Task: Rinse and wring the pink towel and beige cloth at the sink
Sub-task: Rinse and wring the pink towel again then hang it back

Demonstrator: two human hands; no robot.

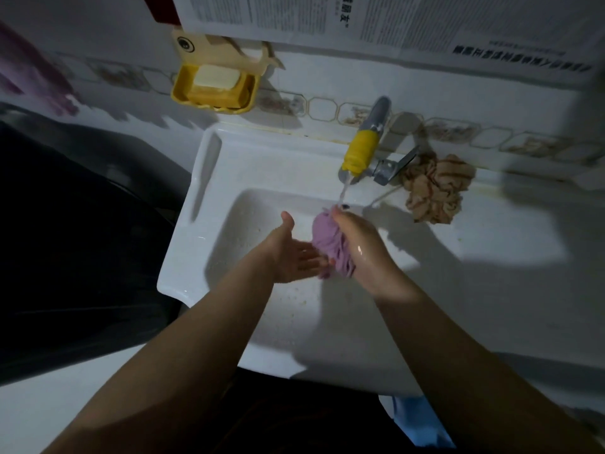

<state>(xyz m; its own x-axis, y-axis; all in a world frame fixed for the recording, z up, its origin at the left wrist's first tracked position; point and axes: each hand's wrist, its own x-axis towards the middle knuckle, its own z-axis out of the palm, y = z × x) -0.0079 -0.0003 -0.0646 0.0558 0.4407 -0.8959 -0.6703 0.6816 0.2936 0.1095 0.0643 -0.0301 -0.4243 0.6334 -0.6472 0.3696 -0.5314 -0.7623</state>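
Over the sink (203, 204) basin, my right hand (363, 247) grips the pink towel (327, 244), bunched into a wad, fingers curled round its top end, just under the water stream from the tap (360, 152). My left hand (291, 257) is wide, palm up, fingers straight, touching or just under the towel's lower tail; not gripping. The cloth (432, 188), beige, sits crumpled on the ledge right of the tap, well apart from both hands, not yet in the water.

Handling guess: towel is soaked, so soft, floppy, heavier than dry, a bit slippery. Best hold for wringing is both ends, left taking the loose tail, right keeping the top, then twisting opposite ways. Cloth looks thin and light; grab the whole bundle in one hand.

Soap dish (216, 86) on wall, unused.
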